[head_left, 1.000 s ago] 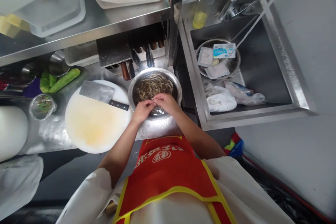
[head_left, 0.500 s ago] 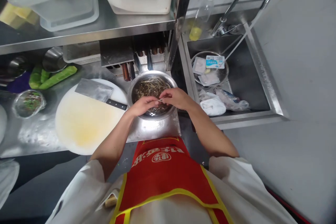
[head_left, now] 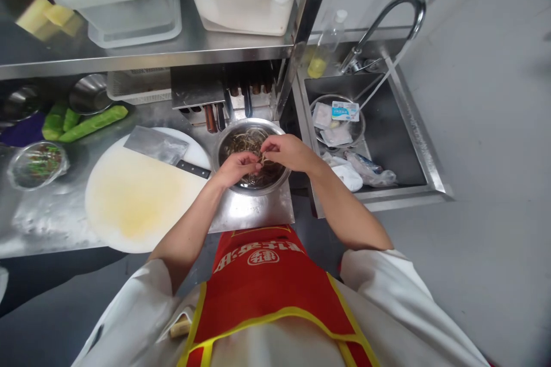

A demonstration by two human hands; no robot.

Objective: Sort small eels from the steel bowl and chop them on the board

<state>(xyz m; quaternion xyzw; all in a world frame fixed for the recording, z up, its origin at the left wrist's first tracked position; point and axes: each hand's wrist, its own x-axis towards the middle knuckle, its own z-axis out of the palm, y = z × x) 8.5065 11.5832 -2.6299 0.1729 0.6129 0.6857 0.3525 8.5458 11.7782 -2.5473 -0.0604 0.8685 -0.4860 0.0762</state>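
Note:
A round metal bowl (head_left: 220, 175) holds a heap of long, thin, brownish strands (head_left: 247, 140) in dark liquid; their exact kind is hard to make out. Over the bowl, my left hand (head_left: 237, 168) has its thumb and fingers pinched together. Close beside it, my right hand (head_left: 287, 152) is also closed, with the fingertips almost meeting the left ones. A thin pale strand (head_left: 261, 157) shows between the two sets of fingertips. Left of the bowl, a cleaver (head_left: 155, 146) lies on a round white cutting board (head_left: 142, 200), its black handle pointing towards the bowl.
Peeled green vegetables (head_left: 92, 124) and a film-covered bowl (head_left: 38, 165) are on the left. Behind, knives stand in a rack (head_left: 253, 106) beneath a shelf (head_left: 172, 57) with plastic tubs. A sink (head_left: 398, 137) on the right holds packets in a basin and bags, under a tap (head_left: 415, 6).
My right hand has shifted slightly up and back over the bowl, and its fingers are curled more. My left hand stays near the same spot. The camera view has tilted a little.

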